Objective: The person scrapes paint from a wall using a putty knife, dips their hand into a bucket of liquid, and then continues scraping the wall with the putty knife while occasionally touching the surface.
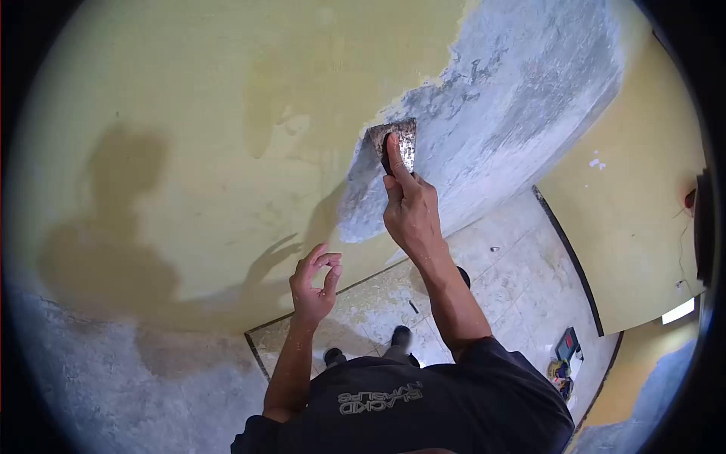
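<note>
Right hand (412,216), nearer, closed around scraper (407,135) over bare patch (529,98); long axis up-frame, tip near patch's left edge. Left hand (312,291) empty, half-curled, below patch.

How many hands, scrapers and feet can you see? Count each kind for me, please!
Left hand and right hand: 2
Scraper: 1
Feet: 2
Total: 5

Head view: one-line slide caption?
Right hand holds a scraper at the edge of the grey patch on the yellow wall; left hand is empty.
</note>
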{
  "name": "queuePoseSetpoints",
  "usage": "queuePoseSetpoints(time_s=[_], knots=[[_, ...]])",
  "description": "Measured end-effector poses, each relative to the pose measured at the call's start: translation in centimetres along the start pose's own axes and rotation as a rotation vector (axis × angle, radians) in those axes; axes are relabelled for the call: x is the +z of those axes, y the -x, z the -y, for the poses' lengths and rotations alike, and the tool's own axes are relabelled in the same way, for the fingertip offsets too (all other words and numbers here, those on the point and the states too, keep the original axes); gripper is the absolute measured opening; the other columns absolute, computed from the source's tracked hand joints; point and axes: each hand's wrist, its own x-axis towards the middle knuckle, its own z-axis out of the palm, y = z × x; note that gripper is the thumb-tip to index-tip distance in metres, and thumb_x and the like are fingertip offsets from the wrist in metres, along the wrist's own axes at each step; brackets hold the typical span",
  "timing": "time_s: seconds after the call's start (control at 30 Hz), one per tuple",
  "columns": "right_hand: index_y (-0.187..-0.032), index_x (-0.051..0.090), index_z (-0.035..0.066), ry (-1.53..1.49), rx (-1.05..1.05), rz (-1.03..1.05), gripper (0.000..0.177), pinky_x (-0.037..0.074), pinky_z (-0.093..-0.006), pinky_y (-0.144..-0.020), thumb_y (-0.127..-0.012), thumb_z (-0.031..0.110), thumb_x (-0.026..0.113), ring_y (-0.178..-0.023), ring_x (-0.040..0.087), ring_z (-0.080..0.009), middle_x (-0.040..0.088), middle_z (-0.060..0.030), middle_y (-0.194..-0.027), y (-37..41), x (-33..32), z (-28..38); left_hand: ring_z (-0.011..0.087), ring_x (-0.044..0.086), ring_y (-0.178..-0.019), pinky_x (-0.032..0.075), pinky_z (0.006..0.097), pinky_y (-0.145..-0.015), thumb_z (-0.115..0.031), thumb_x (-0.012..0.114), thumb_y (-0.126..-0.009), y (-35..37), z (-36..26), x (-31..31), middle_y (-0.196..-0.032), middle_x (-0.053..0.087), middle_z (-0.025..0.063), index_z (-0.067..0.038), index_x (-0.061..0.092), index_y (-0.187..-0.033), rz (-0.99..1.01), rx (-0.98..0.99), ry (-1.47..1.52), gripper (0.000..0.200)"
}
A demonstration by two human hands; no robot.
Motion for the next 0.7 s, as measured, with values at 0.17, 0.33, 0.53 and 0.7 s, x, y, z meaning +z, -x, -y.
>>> queuePoseSetpoints(time_s=[0.17, 0.33, 0.53, 0.7], knots=[[-0.146, 0.040, 0.020, -0.054, -0.007, -0.049, 0.063, 0.047, -0.0314, -0.059, -0.090, -0.005, 0.054, -0.066, 0.059, -0.0438, 0.059, -0.0283, -0.073, 0.0, 1.0, 1.1, 0.0163, 0.068, -0.085, 0.051, 0.0305, -0.083, -0.004, 0.068, -0.085, 0.9, -0.8, -2.7, -0.097, 0.072, 0.0122, 0.000, 0.050, -0.131, 0.080, -0.019, -0.048, 0.049], [-0.146, 0.040, 0.020, -0.032, -0.014, -0.039, 0.063, 0.047, -0.0316, -0.060, -0.090, -0.005, 0.053, -0.066, 0.059, -0.0442, 0.059, -0.0281, -0.074, 0.3, 0.4, 0.3, 0.0163, 0.068, -0.085, 0.051, 0.0311, -0.084, -0.004, 0.068, -0.085, 2.1, -0.8, -2.4, -0.097, 0.072, 0.0128, 0.000, 0.049, -0.132, 0.092, -0.062, -0.011, 0.051], [-0.147, 0.039, 0.019, -0.016, -0.003, -0.025, 0.063, 0.046, -0.0397, -0.058, -0.089, -0.002, 0.055, -0.062, 0.057, -0.0427, 0.059, -0.0266, -0.072, 0.6, 0.9, -0.2, 0.0173, 0.068, -0.085, 0.051, 0.0325, -0.085, -0.007, 0.068, -0.084, 3.7, -1.1, -3.3, -0.097, 0.072, 0.0137, -0.001, 0.047, -0.134, 0.106, -0.144, -0.024, 0.054], [-0.149, 0.035, 0.017, -0.059, -0.059, -0.054, 0.066, 0.045, -0.0476, -0.058, -0.089, 0.001, 0.057, -0.060, 0.057, -0.0418, 0.058, -0.0263, -0.067, 0.3, 0.7, 0.5, 0.0175, 0.068, -0.087, 0.051, 0.0328, -0.088, -0.006, 0.068, -0.083, 4.9, -1.2, -3.8, -0.096, 0.072, 0.0130, 0.003, 0.045, -0.135, 0.114, -0.201, -0.038, 0.057]])
